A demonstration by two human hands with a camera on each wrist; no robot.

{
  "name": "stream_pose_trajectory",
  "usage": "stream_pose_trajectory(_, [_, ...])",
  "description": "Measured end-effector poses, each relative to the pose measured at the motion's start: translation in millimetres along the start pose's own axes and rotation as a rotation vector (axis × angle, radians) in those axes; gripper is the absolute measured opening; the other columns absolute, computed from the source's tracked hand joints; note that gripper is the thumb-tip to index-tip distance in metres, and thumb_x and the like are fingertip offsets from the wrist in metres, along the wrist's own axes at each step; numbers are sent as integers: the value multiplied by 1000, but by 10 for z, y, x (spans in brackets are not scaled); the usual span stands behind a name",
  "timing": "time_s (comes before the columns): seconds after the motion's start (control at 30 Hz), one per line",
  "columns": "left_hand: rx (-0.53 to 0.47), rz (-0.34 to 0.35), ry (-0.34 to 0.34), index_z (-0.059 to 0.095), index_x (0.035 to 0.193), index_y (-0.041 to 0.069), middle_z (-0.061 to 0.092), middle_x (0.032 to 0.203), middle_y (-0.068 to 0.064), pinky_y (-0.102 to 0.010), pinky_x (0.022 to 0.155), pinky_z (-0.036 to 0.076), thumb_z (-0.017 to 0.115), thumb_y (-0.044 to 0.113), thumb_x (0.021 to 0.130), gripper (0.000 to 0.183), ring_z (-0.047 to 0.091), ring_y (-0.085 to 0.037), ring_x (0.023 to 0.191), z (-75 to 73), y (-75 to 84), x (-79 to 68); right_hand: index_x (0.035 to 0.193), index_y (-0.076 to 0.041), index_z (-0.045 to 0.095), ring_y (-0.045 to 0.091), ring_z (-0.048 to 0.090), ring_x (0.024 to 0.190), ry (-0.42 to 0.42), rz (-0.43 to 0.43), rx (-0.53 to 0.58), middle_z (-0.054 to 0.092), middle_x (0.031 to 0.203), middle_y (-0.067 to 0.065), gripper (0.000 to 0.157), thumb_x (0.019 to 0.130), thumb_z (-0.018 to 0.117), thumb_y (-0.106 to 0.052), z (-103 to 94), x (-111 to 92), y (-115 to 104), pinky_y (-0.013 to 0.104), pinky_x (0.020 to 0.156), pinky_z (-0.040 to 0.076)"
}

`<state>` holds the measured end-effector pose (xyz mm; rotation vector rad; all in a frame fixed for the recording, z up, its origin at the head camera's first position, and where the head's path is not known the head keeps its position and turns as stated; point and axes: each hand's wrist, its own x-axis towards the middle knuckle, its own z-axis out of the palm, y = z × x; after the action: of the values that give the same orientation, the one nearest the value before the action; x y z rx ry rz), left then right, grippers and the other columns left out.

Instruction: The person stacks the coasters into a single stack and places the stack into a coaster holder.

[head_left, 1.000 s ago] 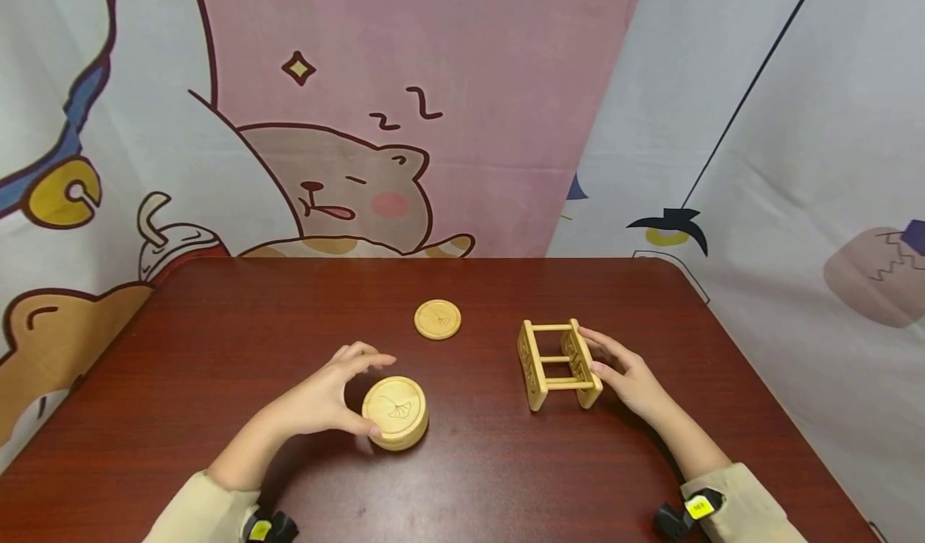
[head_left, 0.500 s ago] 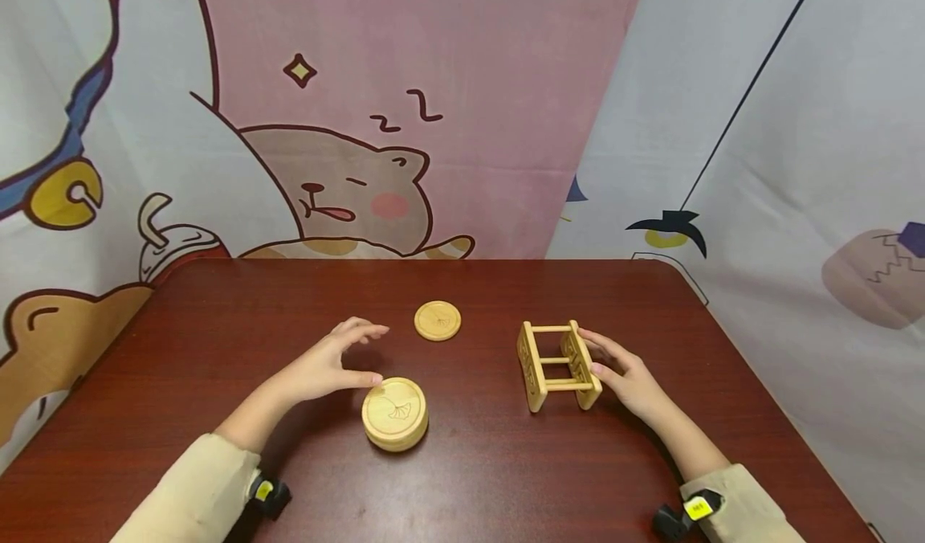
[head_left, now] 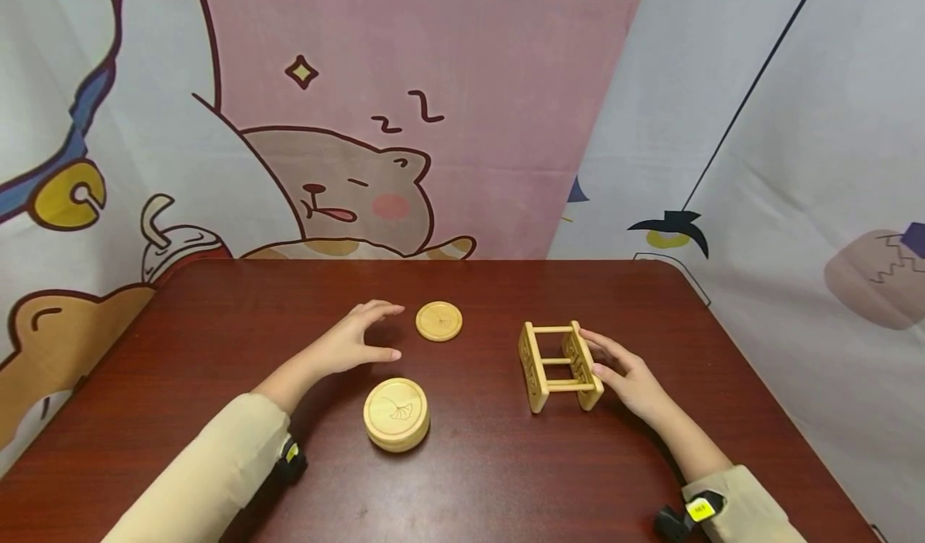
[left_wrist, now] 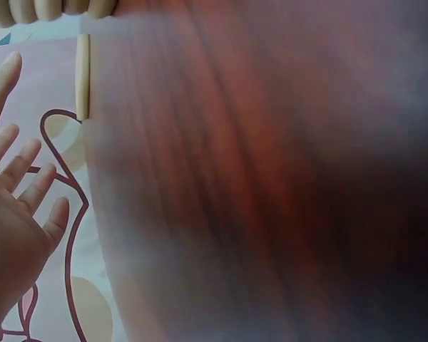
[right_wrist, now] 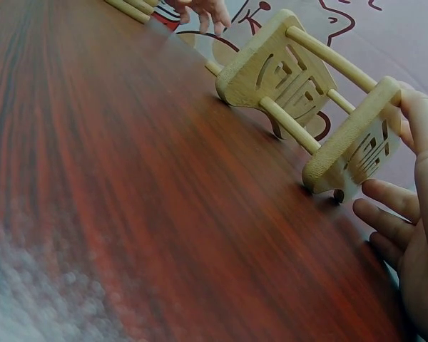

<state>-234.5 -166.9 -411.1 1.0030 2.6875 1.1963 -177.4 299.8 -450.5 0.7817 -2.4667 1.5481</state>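
Note:
A round wooden coaster (head_left: 438, 321) engraved with a leaf lies flat on the table. My left hand (head_left: 354, 338) hovers just left of it, thumb and fingers spread, holding nothing. In front of that hand sits a stack of similar coasters (head_left: 397, 414), apart from the fingers. A small wooden coaster rack (head_left: 560, 366), two carved side panels joined by rods, stands to the right. My right hand (head_left: 629, 378) touches its right panel with relaxed fingers. The right wrist view shows the rack (right_wrist: 289, 78) upright, with fingers (right_wrist: 392, 206) alongside its outer panel.
The dark red-brown wooden table (head_left: 491, 479) ends at a back edge before a cartoon-printed cloth (head_left: 506, 109). The coaster stack (left_wrist: 50, 8) shows at the top of the left wrist view.
My left hand has left the coaster stack and moved forward toward the single coaster. The right hand and the rack have stayed in place.

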Motion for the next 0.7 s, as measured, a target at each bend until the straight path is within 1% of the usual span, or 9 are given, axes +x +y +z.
stream_pose_trajectory(0.1, [16, -24, -16, 49, 138, 6, 46, 137, -9, -52, 99, 34, 81, 29, 77, 73, 42, -34, 123, 19, -15, 68, 142, 0, 42, 7, 55, 109, 3, -1, 12, 55, 124, 27, 50, 93, 54, 6, 0, 0, 1, 20, 84, 44])
stream_pose_trajectory(0.27, [55, -30, -17, 47, 140, 7, 45, 140, -10, -55, 101, 30, 81, 30, 76, 76, 37, -33, 127, 59, -25, 180, 141, 1, 42, 7, 55, 109, 3, -10, 13, 55, 123, 27, 50, 93, 53, 6, 1, 2, 7, 19, 84, 44])
stream_pose_trajectory(0.4, [90, -31, -17, 47, 140, 8, 45, 141, -11, -61, 98, 26, 81, 31, 77, 76, 35, -34, 129, 98, -54, 263, 141, 1, 43, 6, 55, 109, 5, -11, 18, 55, 123, 28, 49, 93, 53, 6, 1, 3, 10, 19, 85, 44])
stream_pose_trajectory(0.5, [114, -36, -19, 47, 140, 8, 44, 141, -11, -62, 95, 25, 81, 31, 77, 76, 34, -33, 129, 123, -86, 317, 141, 2, 42, 6, 54, 110, 1, -13, 26, 54, 123, 29, 49, 93, 53, 6, 2, 8, -6, 19, 85, 44])
stream_pose_trajectory(0.7, [139, -42, -33, 46, 142, 8, 42, 144, -11, -61, 95, 24, 81, 33, 76, 78, 34, -32, 129, 162, -134, 425, 141, 3, 42, 7, 54, 111, -1, -21, 13, 53, 125, 30, 49, 93, 52, 7, 3, 12, -20, 19, 86, 43])
